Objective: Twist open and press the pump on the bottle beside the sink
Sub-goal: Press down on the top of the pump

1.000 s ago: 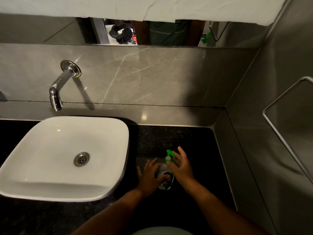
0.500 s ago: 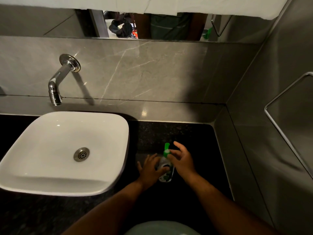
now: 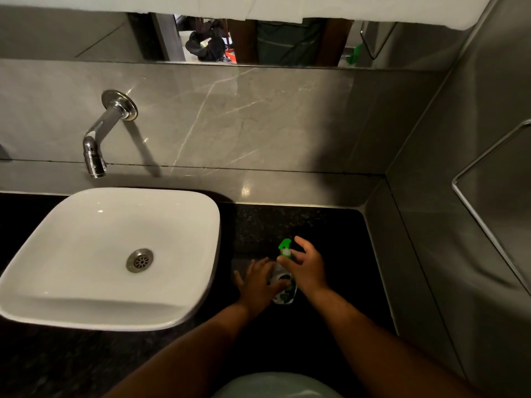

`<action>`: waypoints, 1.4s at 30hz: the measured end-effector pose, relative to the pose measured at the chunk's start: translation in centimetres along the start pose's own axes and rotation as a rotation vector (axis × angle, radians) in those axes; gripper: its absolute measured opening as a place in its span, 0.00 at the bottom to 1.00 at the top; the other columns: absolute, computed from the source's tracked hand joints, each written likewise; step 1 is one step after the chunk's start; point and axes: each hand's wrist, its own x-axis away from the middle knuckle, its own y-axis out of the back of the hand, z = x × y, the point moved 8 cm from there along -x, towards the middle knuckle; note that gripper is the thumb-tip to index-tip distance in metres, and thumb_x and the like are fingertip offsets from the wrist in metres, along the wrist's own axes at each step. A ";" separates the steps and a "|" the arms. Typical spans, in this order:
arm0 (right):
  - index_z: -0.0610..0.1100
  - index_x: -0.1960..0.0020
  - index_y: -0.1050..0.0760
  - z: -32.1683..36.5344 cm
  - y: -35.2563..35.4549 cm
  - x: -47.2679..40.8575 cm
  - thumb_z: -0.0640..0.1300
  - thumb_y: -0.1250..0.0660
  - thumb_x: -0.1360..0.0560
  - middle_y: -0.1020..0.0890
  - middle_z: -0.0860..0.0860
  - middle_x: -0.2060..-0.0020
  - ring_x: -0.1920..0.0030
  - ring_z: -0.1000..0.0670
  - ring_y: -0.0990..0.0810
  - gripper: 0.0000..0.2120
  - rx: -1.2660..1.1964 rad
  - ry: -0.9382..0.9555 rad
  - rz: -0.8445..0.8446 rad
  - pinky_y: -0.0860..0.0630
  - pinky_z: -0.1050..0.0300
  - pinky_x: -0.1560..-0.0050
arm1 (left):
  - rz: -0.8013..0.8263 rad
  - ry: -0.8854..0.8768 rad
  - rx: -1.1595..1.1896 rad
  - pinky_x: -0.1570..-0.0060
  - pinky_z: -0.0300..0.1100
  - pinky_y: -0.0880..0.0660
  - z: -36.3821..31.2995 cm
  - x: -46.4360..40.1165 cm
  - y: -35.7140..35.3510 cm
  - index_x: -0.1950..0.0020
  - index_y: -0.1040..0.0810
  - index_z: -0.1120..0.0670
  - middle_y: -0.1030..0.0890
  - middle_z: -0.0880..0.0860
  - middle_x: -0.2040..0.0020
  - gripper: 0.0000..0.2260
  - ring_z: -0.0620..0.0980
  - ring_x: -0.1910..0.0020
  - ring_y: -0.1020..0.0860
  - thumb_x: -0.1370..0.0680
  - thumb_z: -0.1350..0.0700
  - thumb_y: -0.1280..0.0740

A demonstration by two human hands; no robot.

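A small clear bottle point(image 3: 285, 291) with a green pump top point(image 3: 284, 246) stands upright on the black counter point(image 3: 339, 239), just right of the white sink point(image 3: 115, 254). My left hand point(image 3: 258, 282) wraps the bottle's body from the left, thumb across its front. My right hand point(image 3: 309, 268) is at the bottle's neck from the right, with thumb and fingers curled around the collar under the pump head. The pump nozzle points away from me. Both hands hide much of the bottle.
A chrome wall tap point(image 3: 99, 142) hangs over the sink's back edge. Grey marble walls close the counter at the back and right. A metal towel rail point(image 3: 488, 225) is on the right wall. A mirror strip point(image 3: 258, 41) runs above.
My right hand's fingers have closed in around the pump collar, and the green nozzle has turned from pointing right to pointing away. My left hand keeps its hold on the bottle.
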 end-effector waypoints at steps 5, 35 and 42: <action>0.43 0.35 0.29 0.0 -0.4 0.0 0.38 0.22 0.36 0.19 0.40 0.43 0.47 0.51 0.19 0.32 0.005 0.022 -0.145 0.21 0.61 0.50 | -0.059 -0.014 -0.105 0.33 0.68 0.64 -0.7 -0.1 0.8 0.34 0.29 0.43 0.37 0.47 0.26 0.24 0.51 0.24 0.49 0.28 0.37 0.36; 0.51 0.32 0.30 5.3 1.3 4.0 0.46 0.25 0.32 0.21 0.51 0.41 0.44 0.57 0.23 0.30 0.479 0.268 0.266 0.27 0.63 0.40 | -0.125 -0.146 -0.077 0.30 0.62 0.61 0.2 0.7 1.5 0.35 0.29 0.39 0.41 0.49 0.24 0.29 0.50 0.24 0.52 0.35 0.33 0.31; 0.55 0.36 0.28 8.7 -0.8 4.9 0.59 0.37 0.30 0.21 0.49 0.45 0.45 0.46 0.22 0.23 1.094 0.589 0.471 0.24 0.49 0.44 | -0.130 -0.149 -0.183 0.31 0.62 0.63 0.1 0.8 1.6 0.35 0.29 0.39 0.40 0.48 0.24 0.30 0.50 0.24 0.50 0.35 0.33 0.32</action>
